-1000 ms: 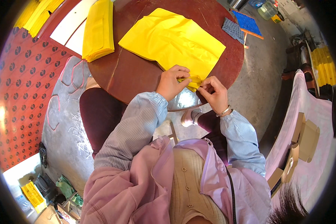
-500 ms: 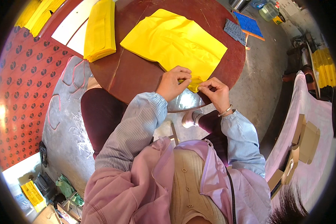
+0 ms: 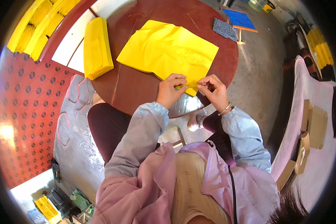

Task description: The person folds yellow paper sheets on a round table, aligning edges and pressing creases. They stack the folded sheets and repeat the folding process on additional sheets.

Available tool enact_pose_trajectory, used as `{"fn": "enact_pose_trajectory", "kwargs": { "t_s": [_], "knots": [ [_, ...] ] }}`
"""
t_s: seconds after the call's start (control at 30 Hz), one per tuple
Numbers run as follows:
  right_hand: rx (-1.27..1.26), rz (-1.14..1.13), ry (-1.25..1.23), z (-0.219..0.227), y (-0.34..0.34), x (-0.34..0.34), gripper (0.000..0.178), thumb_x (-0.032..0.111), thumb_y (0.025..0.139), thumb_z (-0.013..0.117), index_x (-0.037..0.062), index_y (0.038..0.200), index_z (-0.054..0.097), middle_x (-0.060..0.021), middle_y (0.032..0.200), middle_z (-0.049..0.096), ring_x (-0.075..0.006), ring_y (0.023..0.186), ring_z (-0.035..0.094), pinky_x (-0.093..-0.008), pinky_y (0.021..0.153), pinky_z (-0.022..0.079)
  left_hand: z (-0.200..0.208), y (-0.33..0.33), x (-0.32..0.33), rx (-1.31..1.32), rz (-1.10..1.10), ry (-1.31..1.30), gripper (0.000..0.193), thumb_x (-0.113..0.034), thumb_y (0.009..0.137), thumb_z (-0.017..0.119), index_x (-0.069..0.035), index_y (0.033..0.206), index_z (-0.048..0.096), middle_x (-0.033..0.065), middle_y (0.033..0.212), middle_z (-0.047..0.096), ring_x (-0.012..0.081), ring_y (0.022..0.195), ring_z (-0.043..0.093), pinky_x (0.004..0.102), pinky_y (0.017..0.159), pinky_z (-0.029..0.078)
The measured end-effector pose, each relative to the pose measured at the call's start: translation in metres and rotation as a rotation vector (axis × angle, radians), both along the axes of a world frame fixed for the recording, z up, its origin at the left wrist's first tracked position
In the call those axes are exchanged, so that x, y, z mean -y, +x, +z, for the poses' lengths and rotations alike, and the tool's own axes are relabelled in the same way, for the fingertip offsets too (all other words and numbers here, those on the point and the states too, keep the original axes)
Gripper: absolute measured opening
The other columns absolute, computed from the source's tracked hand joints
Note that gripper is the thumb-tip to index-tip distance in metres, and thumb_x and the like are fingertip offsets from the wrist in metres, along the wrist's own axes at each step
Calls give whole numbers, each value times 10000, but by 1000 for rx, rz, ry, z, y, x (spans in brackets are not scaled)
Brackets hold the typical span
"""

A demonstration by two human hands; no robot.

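Note:
A creased yellow sheet, of fabric or paper, lies spread over the round dark-red table. At its near corner my left hand pinches the edge between thumb and fingers. Just to the right, my right hand grips the same corner with its fingertips, a bracelet on the wrist. A small folded flap shows between the two hands; its exact shape is partly hidden by my fingers. To the left on the table stands a stack of folded yellow pieces.
A grey knitted cloth lies at the table's right edge, beside a small blue-topped stool. More yellow bundles are piled at the far left. An opened cardboard box rests on pink cloth at the right.
The whole view has shifted slightly. The corner between my hands was crumpled and now looks flatter, with a folded flap. Both hands still hold it.

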State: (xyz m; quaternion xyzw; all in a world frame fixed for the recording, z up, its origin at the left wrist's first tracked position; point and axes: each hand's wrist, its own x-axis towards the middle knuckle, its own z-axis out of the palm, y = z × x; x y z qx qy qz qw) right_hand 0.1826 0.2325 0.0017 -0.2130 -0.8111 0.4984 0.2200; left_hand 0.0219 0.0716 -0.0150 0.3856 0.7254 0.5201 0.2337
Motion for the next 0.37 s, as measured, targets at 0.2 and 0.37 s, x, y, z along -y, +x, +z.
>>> {"fn": "enact_pose_trajectory", "kwargs": {
  "t_s": [0.2,0.37],
  "knots": [
    [-78,55,552,9,-6,13,408,122,789,830,87,1176,705,-92,1216,678,-329,1227,568,-451,1055,423,-5,-1,-2,33,21,53,195,-34,862,830,16,1048,797,123,1206,743,243,1050,750,313,950,602],
    [69,122,566,-8,-23,-8,464,146,778,801,125,1234,720,-100,1262,697,-308,1252,580,-456,1048,410,-8,1,-11,19,64,56,171,-48,887,820,8,1048,804,123,1231,737,259,1094,738,314,939,602]
  ]
}}
